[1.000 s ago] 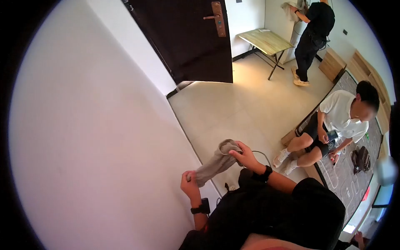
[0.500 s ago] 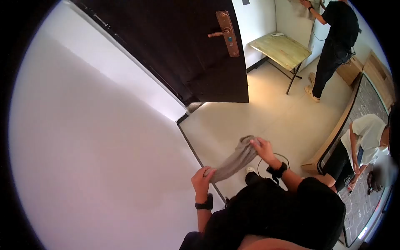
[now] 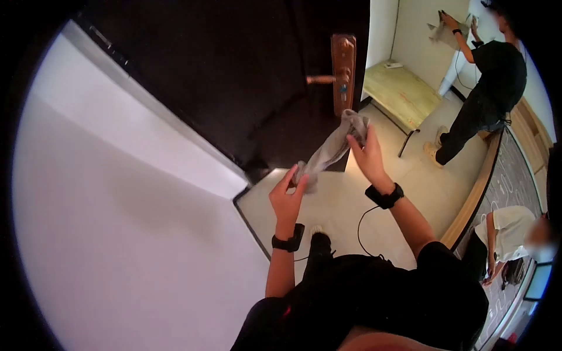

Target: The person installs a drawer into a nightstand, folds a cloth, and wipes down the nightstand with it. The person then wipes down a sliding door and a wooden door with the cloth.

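A greyish-brown cloth [image 3: 329, 151] is stretched between my two hands, bunched at both ends. My left hand [image 3: 287, 196] grips its lower left end between thumb and fingers. Higher up and to the right, my right hand [image 3: 366, 153] holds the other end. Behind the cloth is a dark brown door [image 3: 234, 76] with a copper-coloured handle plate [image 3: 343, 73] and lever. The upper end of the cloth appears just below that plate; whether it touches the door I cannot tell.
A folding table [image 3: 404, 96] stands beyond the door. At the back right, a person in black [image 3: 497, 76] holds a cloth against the wall. Another person in a white shirt [image 3: 512, 231] is by a patterned mattress [image 3: 512, 169]. A white wall [image 3: 134, 234] runs along my left.
Both my hands have lifted the cloth up toward the door, and the view has moved closer to it. The person in white has leaned differently.
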`<state>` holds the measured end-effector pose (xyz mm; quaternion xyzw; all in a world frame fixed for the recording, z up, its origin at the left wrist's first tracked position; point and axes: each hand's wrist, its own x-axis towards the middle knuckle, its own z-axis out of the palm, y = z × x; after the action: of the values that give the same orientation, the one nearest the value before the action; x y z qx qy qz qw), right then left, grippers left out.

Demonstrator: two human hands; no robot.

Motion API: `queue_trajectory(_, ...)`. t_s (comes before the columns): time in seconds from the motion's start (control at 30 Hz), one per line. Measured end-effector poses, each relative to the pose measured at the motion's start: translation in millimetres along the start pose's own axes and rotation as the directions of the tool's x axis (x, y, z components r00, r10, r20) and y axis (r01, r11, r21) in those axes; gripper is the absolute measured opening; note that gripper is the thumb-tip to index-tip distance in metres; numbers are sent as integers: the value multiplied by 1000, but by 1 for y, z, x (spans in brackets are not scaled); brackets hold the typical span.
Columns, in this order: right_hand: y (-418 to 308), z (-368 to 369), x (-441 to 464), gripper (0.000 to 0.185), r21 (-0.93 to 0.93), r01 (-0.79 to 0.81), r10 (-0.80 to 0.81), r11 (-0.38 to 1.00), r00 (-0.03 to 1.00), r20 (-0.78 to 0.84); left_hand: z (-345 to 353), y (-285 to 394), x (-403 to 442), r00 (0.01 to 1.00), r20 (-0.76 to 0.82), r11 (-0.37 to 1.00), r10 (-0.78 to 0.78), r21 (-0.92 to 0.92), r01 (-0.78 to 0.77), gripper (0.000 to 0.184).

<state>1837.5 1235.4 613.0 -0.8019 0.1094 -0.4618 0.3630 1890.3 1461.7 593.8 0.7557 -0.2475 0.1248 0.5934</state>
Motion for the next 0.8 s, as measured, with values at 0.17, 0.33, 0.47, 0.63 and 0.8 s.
queue_trajectory(0.17,66,39,113,60,-571,56,-84,819,996,-22,73,-25,157,877,41,870,479,108,-481,65)
queue_trajectory(0.33,87,76,141,68,-922,201,16,332,976,218,170,-57,240,694,451,691,561,206,-693,49)
queue_trajectory(0.47,101,82,136,51,-870,435,40,-233,898,438,196,-44,257,644,697,736,314,250,-629,40)
queue_trajectory(0.63,123,64,156,47,-722,594,-248,355,804,540,209,-60,276,534,822,709,196,257,-656,44)
queue_trajectory(0.8,132,67,167,43,-598,685,-391,415,728,563,211,-71,274,631,743,732,223,300,-611,44)
